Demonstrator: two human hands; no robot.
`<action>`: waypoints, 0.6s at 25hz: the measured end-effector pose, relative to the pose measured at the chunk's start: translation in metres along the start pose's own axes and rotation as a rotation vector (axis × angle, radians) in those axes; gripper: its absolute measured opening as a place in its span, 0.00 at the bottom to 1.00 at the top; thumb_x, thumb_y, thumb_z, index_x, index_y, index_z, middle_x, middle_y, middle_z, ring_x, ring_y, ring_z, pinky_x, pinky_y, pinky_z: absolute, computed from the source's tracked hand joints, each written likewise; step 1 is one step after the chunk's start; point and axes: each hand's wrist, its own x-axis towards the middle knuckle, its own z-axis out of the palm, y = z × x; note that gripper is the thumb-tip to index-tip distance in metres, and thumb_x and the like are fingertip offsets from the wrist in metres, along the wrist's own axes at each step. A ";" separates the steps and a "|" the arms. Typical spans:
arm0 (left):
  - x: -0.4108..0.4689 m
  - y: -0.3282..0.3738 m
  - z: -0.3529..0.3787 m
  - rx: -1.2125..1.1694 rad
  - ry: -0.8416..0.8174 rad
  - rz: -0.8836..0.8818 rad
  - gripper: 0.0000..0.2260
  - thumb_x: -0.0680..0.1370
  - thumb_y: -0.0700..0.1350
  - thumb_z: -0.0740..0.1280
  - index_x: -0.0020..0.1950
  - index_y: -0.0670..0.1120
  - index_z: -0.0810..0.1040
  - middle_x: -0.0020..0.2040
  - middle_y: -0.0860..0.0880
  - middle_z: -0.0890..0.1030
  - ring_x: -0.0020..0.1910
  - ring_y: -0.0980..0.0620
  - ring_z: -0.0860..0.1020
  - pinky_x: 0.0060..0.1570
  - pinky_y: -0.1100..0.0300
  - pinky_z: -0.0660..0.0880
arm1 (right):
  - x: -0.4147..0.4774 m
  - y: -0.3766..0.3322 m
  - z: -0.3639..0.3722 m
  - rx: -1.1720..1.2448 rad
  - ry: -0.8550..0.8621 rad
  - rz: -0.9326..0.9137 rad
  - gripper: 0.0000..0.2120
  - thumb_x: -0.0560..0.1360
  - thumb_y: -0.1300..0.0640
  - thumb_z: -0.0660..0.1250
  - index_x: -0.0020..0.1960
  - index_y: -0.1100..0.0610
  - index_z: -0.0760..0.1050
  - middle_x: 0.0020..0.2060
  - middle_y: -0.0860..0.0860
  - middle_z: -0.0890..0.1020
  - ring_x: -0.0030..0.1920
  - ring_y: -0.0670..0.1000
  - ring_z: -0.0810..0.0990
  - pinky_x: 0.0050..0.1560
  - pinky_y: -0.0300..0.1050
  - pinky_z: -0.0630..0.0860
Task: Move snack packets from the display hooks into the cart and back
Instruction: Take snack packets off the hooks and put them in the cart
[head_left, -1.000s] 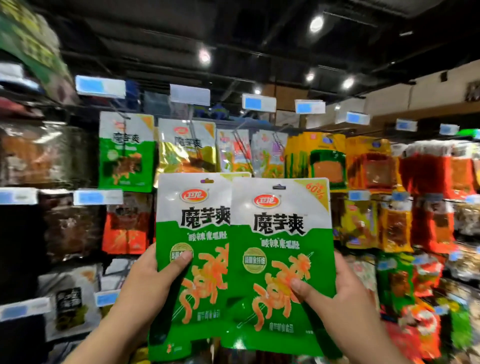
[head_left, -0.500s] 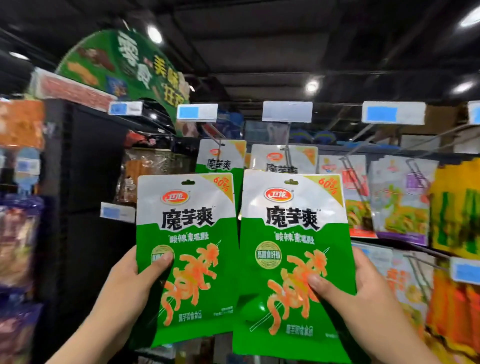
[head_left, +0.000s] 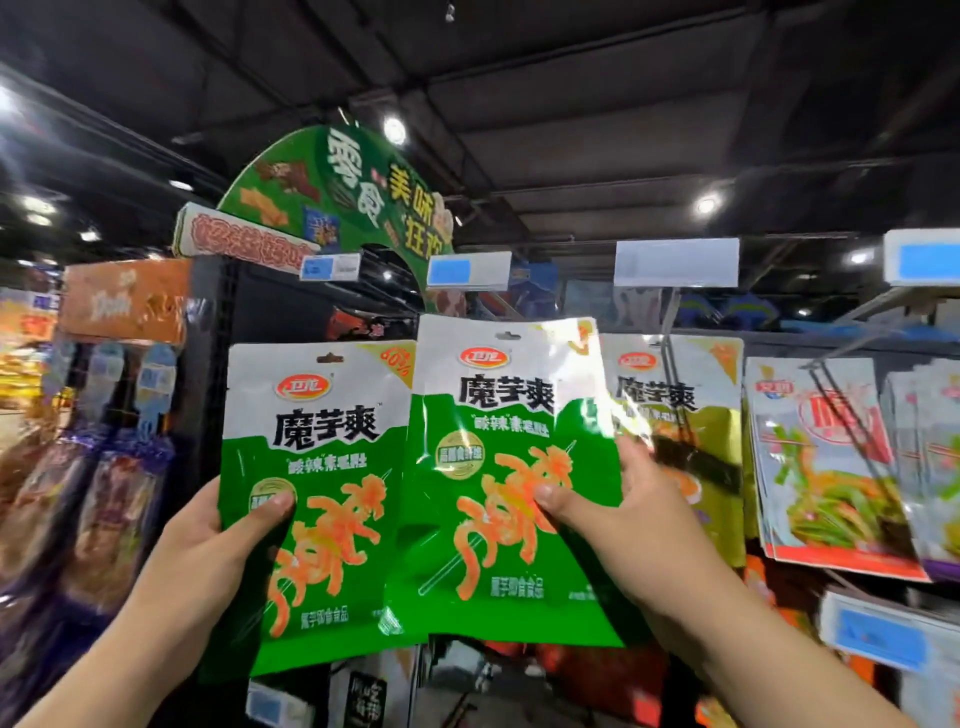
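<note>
Left hand (head_left: 208, 535) had its fingers (head_left: 265, 512) curled round the left green packet (head_left: 322, 467), thumb pressed on the front. The right hand (head_left: 639, 530) pinched the right green packet (head_left: 509, 441) the same way. Both were held high at the display, inner edges overlapping. The risk, as I judged it: a punched hole missing its hook (head_left: 671, 332), or slick foil tilting in so low a grip. Room was tight on the right — a hung packet (head_left: 675, 395) sat just behind, price tags (head_left: 675, 262) jutted overhead. Darker open space lay left.
</note>
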 end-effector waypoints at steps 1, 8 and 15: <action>0.009 0.001 -0.004 -0.003 -0.006 0.006 0.08 0.76 0.46 0.72 0.54 0.53 0.85 0.51 0.43 0.88 0.44 0.41 0.88 0.35 0.53 0.84 | 0.012 -0.002 0.009 0.003 -0.006 0.002 0.28 0.70 0.50 0.79 0.66 0.41 0.72 0.56 0.30 0.81 0.55 0.31 0.79 0.57 0.32 0.77; 0.059 -0.002 -0.034 0.099 -0.002 0.071 0.06 0.79 0.45 0.71 0.53 0.56 0.83 0.48 0.47 0.88 0.39 0.49 0.87 0.35 0.57 0.80 | 0.069 -0.013 0.050 -0.004 0.070 -0.013 0.18 0.70 0.51 0.79 0.55 0.43 0.75 0.49 0.34 0.85 0.46 0.33 0.82 0.48 0.34 0.80; 0.087 -0.007 -0.040 0.148 0.035 0.117 0.04 0.79 0.47 0.72 0.51 0.57 0.82 0.43 0.51 0.88 0.35 0.52 0.86 0.35 0.54 0.77 | 0.082 -0.013 0.065 -0.013 0.093 -0.021 0.23 0.71 0.51 0.78 0.62 0.45 0.73 0.55 0.40 0.82 0.56 0.43 0.81 0.57 0.42 0.78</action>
